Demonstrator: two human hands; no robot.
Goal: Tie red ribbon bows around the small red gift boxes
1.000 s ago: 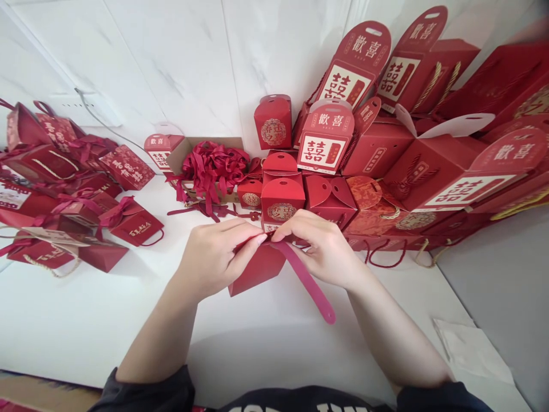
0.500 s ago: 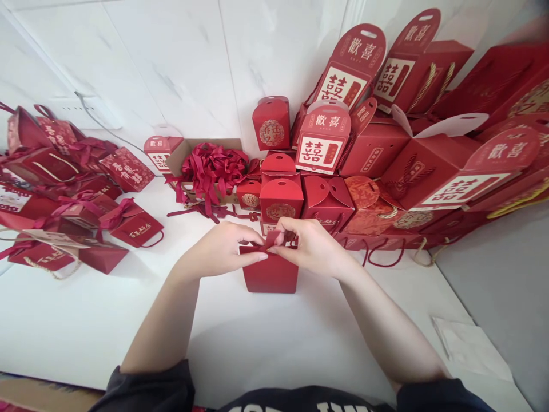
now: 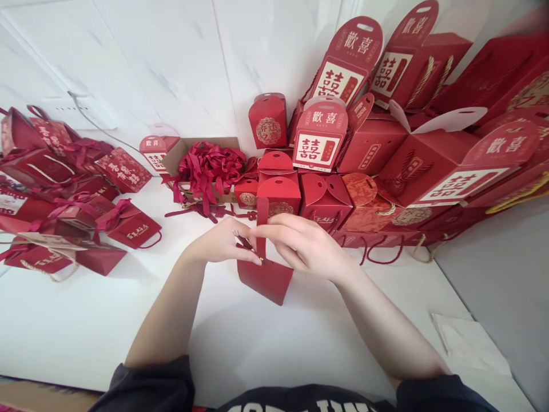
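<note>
A plain red gift box (image 3: 265, 280) stands at an angle on the white table in front of me. Its red strap handle (image 3: 262, 220) rises upright from the top, with a small gold-coloured fastener at its base. My left hand (image 3: 221, 243) pinches the top edge of the box, thumb in front near the fastener. On the other side, my right hand (image 3: 311, 246) has its fingers stretched out, with the fingertips by the strap. Part of the box's top is hidden behind both hands.
Several red boxes (image 3: 278, 194) stack up behind and to the right. A cardboard box (image 3: 174, 157) of dark red ribbons (image 3: 210, 166) sits at the wall. More ribbon-tied boxes (image 3: 132, 226) crowd the left. White paper (image 3: 469, 343) lies at right.
The gift box has turned, and its near right corner now points towards me. Its strap stands upright above the hands. My right hand has gone from a pinch to outstretched fingers.
</note>
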